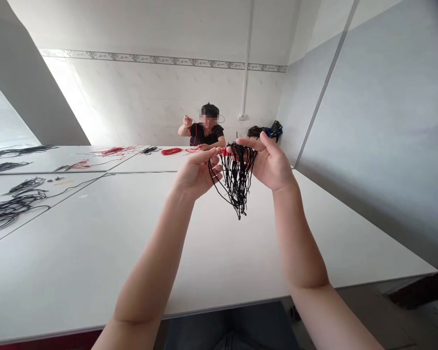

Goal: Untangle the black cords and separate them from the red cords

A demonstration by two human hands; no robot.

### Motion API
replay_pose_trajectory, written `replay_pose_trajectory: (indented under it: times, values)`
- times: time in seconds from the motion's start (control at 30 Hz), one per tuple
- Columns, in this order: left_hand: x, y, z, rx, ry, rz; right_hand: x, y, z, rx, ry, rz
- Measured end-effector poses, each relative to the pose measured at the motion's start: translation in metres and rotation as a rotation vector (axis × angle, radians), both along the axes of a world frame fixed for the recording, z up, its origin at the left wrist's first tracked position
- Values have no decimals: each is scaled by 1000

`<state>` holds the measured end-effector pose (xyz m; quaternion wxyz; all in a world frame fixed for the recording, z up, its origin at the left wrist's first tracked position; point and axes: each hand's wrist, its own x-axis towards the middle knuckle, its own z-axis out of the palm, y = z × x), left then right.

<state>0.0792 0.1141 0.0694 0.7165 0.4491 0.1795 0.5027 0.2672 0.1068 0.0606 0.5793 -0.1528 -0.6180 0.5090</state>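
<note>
Black cords (pixel 238 177) hung in a looped bunch between the two hands, raised over the white table (pixel 233 272). The right hand (pixel 272 163) carried the bunch, its fingers run through the upper loops while the thumb stood up, apart from the index finger. The left hand (pixel 200 170) had thumb and fingertips drawn together at the bunch's left side, seemingly pinching a strand, though the fingertips were too small to be sure; its other fingers curled loosely beside a longer loop.

Dark cords (pixel 9 211) lay in heaps along the table's left, near a yellow strip (pixel 63 183). Red strands (pixel 118 151) and a red coil (pixel 171 151) lay toward the far edge, where a co-worker (pixel 216 133) in a black cap sat with a hand raised, holding red cord. Behind, a patterned border (pixel 175 61) crossed the pale wall (pixel 138 102); dark bags (pixel 268 130) sat at the right.
</note>
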Motion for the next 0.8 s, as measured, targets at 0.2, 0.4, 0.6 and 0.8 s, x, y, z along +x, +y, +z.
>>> replay_pose_trajectory:
  times: [0.2, 0.4, 0.6, 0.8]
  values:
    - [-3, -7, 5, -8, 16, -64, 3, -8, 2, 38, -51, -80]
    - [-5, -19, 11, -6, 26, -209, 9, -9, 2, 32, -20, -35]
    - [-1, -22, 7, 33, 31, -234, 13, -7, 0, 34, -40, -43]
    - [1, -25, 7, 158, 138, -88, 16, -7, -3, 90, -106, -38]
